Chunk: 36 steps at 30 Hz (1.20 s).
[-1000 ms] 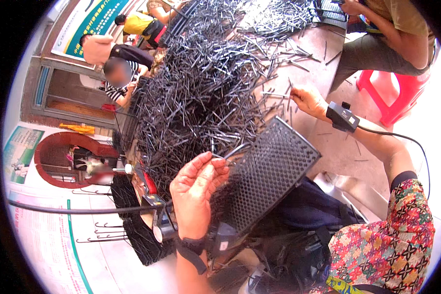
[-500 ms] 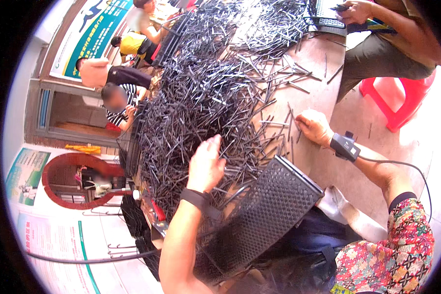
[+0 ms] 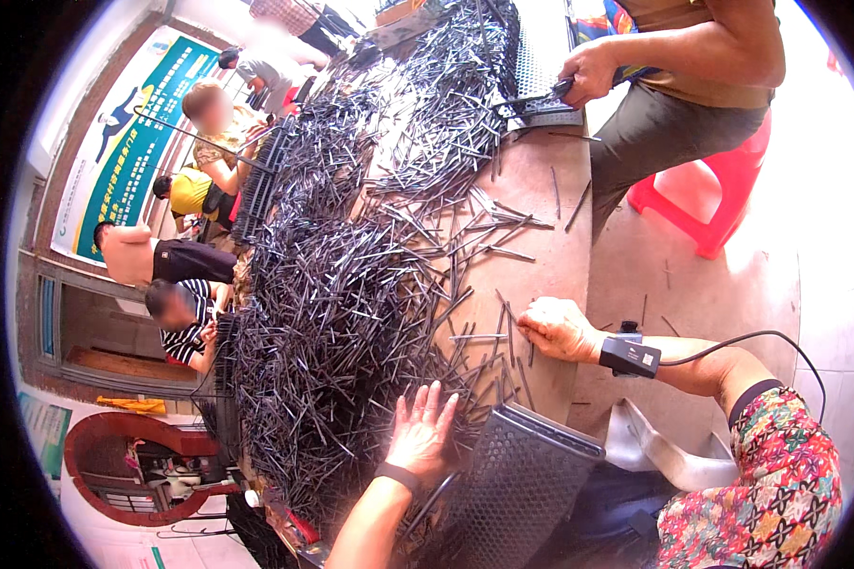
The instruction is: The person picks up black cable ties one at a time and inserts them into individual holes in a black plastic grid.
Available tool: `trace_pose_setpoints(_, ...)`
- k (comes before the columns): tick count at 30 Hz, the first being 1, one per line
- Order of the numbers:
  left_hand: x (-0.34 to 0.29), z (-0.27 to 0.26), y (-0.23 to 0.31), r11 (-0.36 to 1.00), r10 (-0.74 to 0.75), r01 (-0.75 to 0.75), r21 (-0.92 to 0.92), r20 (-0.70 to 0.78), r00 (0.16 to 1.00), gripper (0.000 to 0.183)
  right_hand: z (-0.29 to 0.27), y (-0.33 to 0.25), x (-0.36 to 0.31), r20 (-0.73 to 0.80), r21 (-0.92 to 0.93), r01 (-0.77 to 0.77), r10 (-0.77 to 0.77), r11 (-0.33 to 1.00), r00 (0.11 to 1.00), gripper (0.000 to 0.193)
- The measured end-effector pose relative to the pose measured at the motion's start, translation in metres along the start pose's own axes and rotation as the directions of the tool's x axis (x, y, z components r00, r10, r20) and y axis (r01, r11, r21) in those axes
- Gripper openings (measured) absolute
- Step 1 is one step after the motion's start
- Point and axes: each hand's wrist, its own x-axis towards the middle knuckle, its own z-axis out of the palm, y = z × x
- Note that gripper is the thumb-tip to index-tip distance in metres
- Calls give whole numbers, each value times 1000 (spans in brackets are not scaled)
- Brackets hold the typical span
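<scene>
Dark strips (image 3: 342, 313) lie in a broad, tangled heap along the bench (image 3: 531, 209), thickest on the left and thinning to loose single pieces toward the near right edge. The person's left hand (image 3: 421, 438) is at the near side of the heap, palm down, its grip wide with the fingers extended and slightly parted; whether the fingertips touch the strips is hard to tell. A dark wristband (image 3: 399, 477) circles that wrist. The right hand (image 3: 560, 328) is at the bench's right edge, fingers bent inward beside a few scattered strips; its grip is turned from view, so I cannot tell whether anything is held. Just left of its fingers, a pale strip (image 3: 477, 336) lies among the dark ones. A small black device (image 3: 630, 355) with a cable is strapped to the right wrist. Below and between the hands, a black perforated panel (image 3: 517, 484) stands tilted, close to the person's body. At the upper right, a co-worker's hand (image 3: 588, 74) holds a dark object near another perforated panel (image 3: 541, 57), with a red stool (image 3: 716, 204) behind that co-worker's leg. Other people sit along the bench's far left side.
</scene>
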Motion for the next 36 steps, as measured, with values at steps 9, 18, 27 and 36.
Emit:
trace_pose_setpoints(9,54,12,-21,977,115,-50,206,-316,942,86,10,5,0,-29,18,90,-90,996,996,7)
trace_pose_setpoints(18,43,22,-23,999,24,-33,-33,-255,967,62,14,5,-5,-3,54,27,-27,998,1000,8)
trace_pose_setpoints(27,28,41,-21,999,-22,31,32,-266,964,52,20,7,-6,-27,71,24,-22,997,999,8)
trace_pose_setpoints(36,32,-4,-61,423,-843,-173,-889,-456,284,30,18,8,-4,9,71,16,-17,997,1000,9)
